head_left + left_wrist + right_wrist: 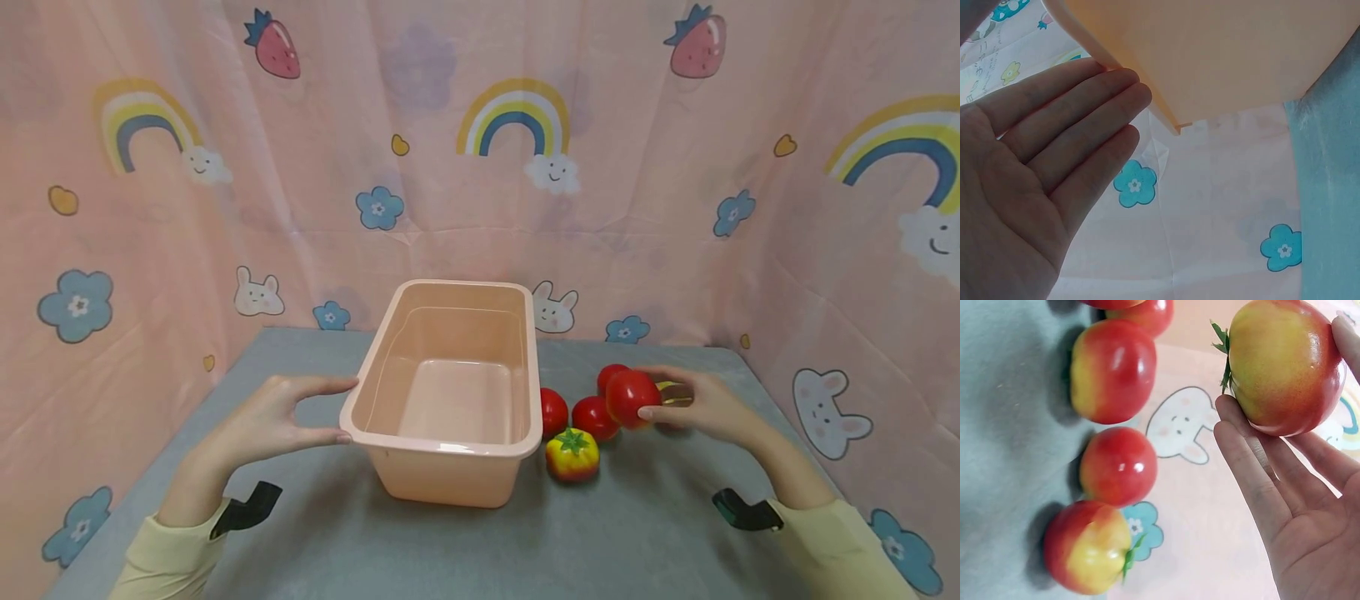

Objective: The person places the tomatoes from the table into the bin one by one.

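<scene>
A peach-coloured plastic tub [457, 448] stands on the table, and I see bare floor inside it. My left hand [258, 423] touches the tub's left rim with its fingertips, thumb spread apart; in the left wrist view the fingers of this hand [1072, 131] are straight. To the right of the tub, my right hand [708, 408] holds a red tomato [632, 398] between thumb and fingers. Seen from the right wrist, that tomato [1288, 369] is yellow and red with a green leafy top, held above the table.
Beside the tub lie red tomatoes [595, 417] and a yellow-red ribbed one [573, 456] with a green top. Something yellow and brown [675, 393] is partly hidden behind my right hand. A patterned pink curtain [480, 217] surrounds the grey table [330, 550].
</scene>
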The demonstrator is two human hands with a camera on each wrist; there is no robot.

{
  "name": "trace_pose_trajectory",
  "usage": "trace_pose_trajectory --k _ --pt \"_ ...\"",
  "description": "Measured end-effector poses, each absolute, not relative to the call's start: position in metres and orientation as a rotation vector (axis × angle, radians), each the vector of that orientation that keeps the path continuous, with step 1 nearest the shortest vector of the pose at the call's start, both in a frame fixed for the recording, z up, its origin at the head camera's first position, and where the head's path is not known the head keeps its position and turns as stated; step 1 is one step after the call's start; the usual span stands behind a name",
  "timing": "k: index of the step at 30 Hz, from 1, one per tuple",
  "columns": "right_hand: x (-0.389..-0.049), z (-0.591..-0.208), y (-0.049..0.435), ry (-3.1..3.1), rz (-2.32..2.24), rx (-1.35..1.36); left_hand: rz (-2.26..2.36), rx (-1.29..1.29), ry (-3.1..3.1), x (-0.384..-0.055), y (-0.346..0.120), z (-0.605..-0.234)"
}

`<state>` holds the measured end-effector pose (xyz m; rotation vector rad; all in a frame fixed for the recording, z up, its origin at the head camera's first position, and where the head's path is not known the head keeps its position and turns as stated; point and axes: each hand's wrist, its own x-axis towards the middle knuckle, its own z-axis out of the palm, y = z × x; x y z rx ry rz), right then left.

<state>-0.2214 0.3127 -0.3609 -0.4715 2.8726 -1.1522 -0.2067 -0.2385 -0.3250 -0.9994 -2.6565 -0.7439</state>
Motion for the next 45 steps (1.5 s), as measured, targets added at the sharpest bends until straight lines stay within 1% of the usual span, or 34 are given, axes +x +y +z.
trace_pose_trajectory --k 14,21,30,45 --pt "-0.228 -0.342 0.3 2.905 -1.131 -0.475 -0.745 -1.004 -2.66 -0.207 -0.237 -0.325" --pt "-0.233 -0.33 0.294 2.881 -1.159 -0.568 -0.744 -1.004 -2.658 -0.208 -0.238 -0.325" --pt "-0.242 -0.312 0.279 2.895 -1.116 -0.529 -0.761 -1.001 -2.66 -0.207 -0.238 -0.326" --pt "-0.257 -0.291 0.25 2.913 -1.117 -0.675 -0.764 -1.013 -2.639 -0.207 -0.238 -0.328"
